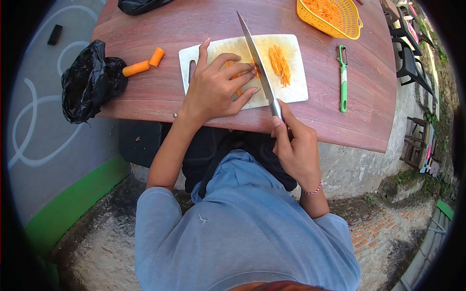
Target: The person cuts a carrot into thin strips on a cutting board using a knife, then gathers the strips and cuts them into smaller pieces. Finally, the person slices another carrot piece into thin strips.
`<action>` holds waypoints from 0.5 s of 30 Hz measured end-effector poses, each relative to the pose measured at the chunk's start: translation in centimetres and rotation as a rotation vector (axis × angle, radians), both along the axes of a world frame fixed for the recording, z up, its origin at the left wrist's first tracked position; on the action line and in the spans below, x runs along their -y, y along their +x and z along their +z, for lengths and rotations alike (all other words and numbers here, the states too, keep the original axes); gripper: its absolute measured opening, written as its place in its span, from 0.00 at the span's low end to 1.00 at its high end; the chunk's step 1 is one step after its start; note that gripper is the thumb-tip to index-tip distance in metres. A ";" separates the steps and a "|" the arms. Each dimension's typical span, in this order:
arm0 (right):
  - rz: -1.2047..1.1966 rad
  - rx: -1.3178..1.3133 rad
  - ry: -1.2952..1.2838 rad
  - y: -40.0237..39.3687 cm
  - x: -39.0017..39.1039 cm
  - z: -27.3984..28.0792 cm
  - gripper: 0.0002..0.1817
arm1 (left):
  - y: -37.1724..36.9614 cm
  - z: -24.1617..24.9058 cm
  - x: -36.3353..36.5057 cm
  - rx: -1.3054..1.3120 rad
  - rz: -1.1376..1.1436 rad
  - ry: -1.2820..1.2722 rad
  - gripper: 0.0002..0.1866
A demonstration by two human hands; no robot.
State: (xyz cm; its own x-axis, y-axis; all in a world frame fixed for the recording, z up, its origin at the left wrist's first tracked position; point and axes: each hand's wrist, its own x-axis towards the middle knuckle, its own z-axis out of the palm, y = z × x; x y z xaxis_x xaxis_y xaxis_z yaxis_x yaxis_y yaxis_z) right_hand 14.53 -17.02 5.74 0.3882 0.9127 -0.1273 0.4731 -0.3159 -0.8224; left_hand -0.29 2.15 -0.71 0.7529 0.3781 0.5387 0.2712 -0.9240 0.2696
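Head view: my R hand [297,145] is wrapped round the handle of the knife [255,52], blade angled over the cutting board [297,53] nr the table's [359,121] near edge. My L hand [213,87] is spread, fingertips down on carrot pieces [236,76] just L of the blade; cut strips [279,65] lie R of it. Peeler [343,85] & yellow basket [318,22] w/ shredded carrot [323,9] sit toward the R edge, blk bag [90,80] & carrot chunks [137,68] by the near L corner.

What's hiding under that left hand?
Bits of orange carrot peek out around the left hand, with the white cutting board beneath. The hand covers the rest, so I can't tell how many pieces are there.
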 end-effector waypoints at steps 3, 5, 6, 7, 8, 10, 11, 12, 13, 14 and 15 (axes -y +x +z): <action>0.007 0.044 0.029 -0.1 -1.1 0.0 0.21 | 0.0 0.0 0.0 -0.006 -0.001 0.006 0.16; 0.034 0.156 0.038 0.0 -2.4 0.1 0.20 | 0.0 0.0 -0.1 -0.001 -0.004 0.007 0.16; 0.034 0.155 0.038 0.1 -3.0 -0.1 0.20 | 0.0 0.0 -0.1 0.004 -0.005 0.010 0.16; 0.040 0.164 0.075 0.3 -3.6 -0.2 0.20 | 0.0 0.0 0.0 0.003 -0.005 0.011 0.16; 0.047 0.173 0.113 0.4 -4.0 -0.3 0.20 | 0.0 0.0 0.0 0.003 -0.002 0.010 0.16; 0.047 0.162 0.111 0.5 -4.1 -0.3 0.20 | 0.0 0.0 0.0 0.004 0.004 0.010 0.16; 0.046 0.152 0.105 0.6 -4.0 -0.3 0.20 | 0.0 0.0 0.0 0.009 0.004 0.010 0.16; 0.047 0.153 0.103 0.7 -3.7 -0.4 0.20 | 0.0 -0.1 0.0 0.014 0.004 0.010 0.16; 0.027 0.087 0.076 0.7 -3.2 -0.6 0.20 | 0.1 -0.1 0.0 0.015 0.006 0.010 0.16; 0.007 0.019 0.048 0.7 -2.8 -0.7 0.20 | 0.1 -0.1 0.0 0.018 0.004 0.011 0.16; 0.009 0.019 0.046 0.8 -2.3 -0.6 0.20 | 0.0 -0.1 0.0 0.020 0.002 0.012 0.16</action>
